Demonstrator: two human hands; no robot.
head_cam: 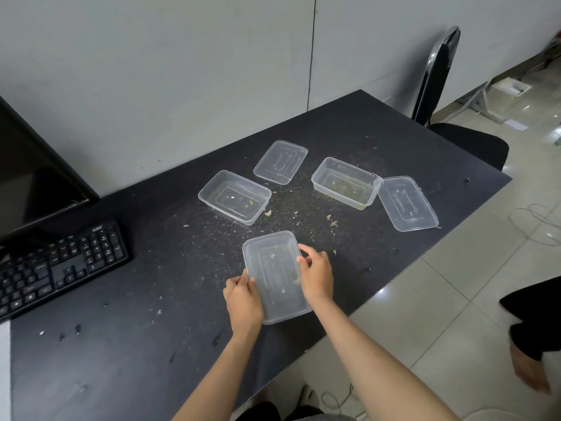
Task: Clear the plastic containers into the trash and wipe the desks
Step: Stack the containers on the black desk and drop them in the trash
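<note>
A clear plastic container with its lid on (274, 276) lies near the front edge of the dark desk (127, 344). My left hand (243, 302) grips its left side and my right hand (315, 276) grips its right side. Farther back stand two open containers, one at the left (234, 197) and one at the right (346, 182) with food residue. Two loose lids lie flat, one at the back (280, 162) and one at the far right (407, 202). Crumbs (282, 208) are scattered across the desk between them.
A black keyboard (57, 265) and a monitor (33, 177) occupy the desk's left side. A black chair (449, 117) stands beyond the desk's far right corner. Another person's leg and foot (531, 344) are on the tiled floor at right. Cables lie on the floor.
</note>
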